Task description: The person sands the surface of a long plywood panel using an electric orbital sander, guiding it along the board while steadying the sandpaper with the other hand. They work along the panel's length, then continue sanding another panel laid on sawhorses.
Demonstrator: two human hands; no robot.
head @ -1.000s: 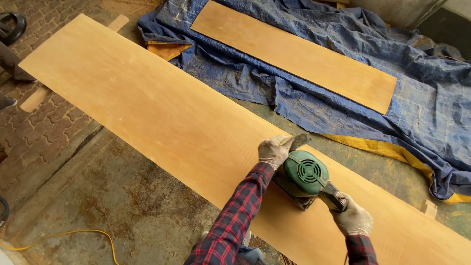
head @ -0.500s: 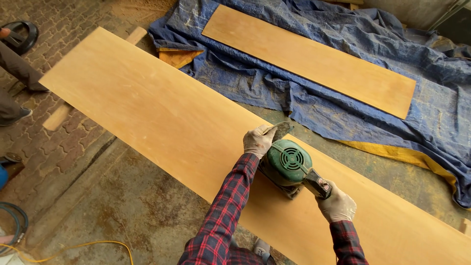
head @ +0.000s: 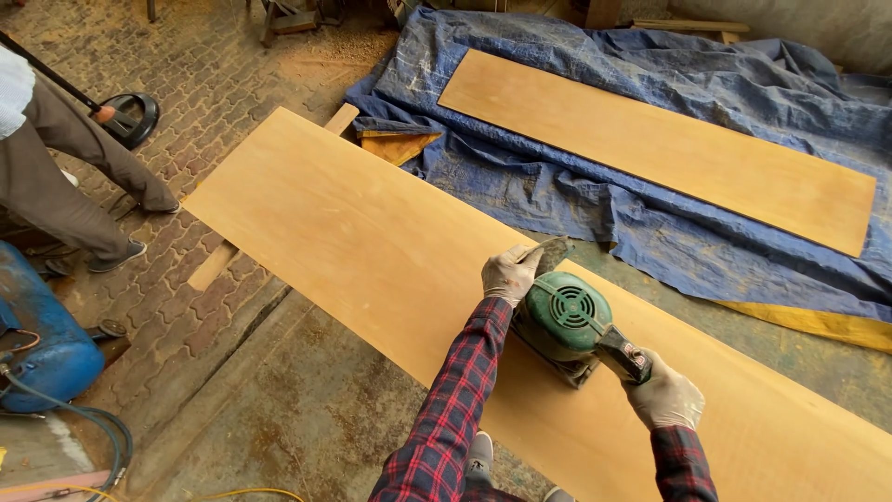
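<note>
A green electric sander (head: 565, 321) rests flat on a long pale plywood sheet (head: 372, 242) lying on the floor. My left hand (head: 509, 272), in a grey glove, presses on the sander's front end. My right hand (head: 665, 398), also gloved, grips its black rear handle. Both sleeves are red and dark plaid. The sander's pad sits near the sheet's near edge.
A second plywood board (head: 650, 144) lies on a blue tarp (head: 595, 209) behind. A person's legs (head: 70, 177) stand at the left on brick paving, beside a blue tank (head: 42, 339) with hoses. A wooden batten (head: 218, 263) pokes out under the sheet.
The sander and both hands have slid left along the sheet. The camera view has shifted, bringing the standing person and the blue tank into sight.
</note>
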